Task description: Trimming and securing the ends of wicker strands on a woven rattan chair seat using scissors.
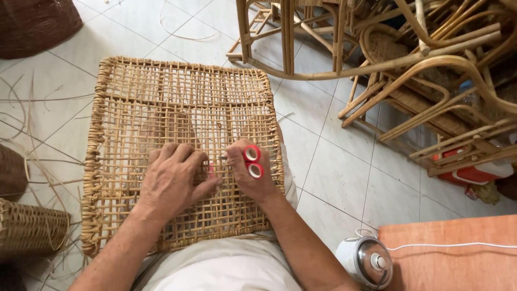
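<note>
a woven cane panel (177, 108) is held across the lap, above the tiled floor (334, 167). the left hand (175, 180) is pressed flat on the weave, fingers curled. the right hand (250, 172) is closed around red-handled scissors (252, 160), blades hidden between the hands. clean work is judged to require the strand being pinned close to the cut, tips kept shallow, and neighbouring strands spared. stacked cane chairs (420, 64) are noted nearby.

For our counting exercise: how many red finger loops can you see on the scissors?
2: the upper loop and the lower loop, both on the right hand over the woven panel. The blades are hidden.
</note>
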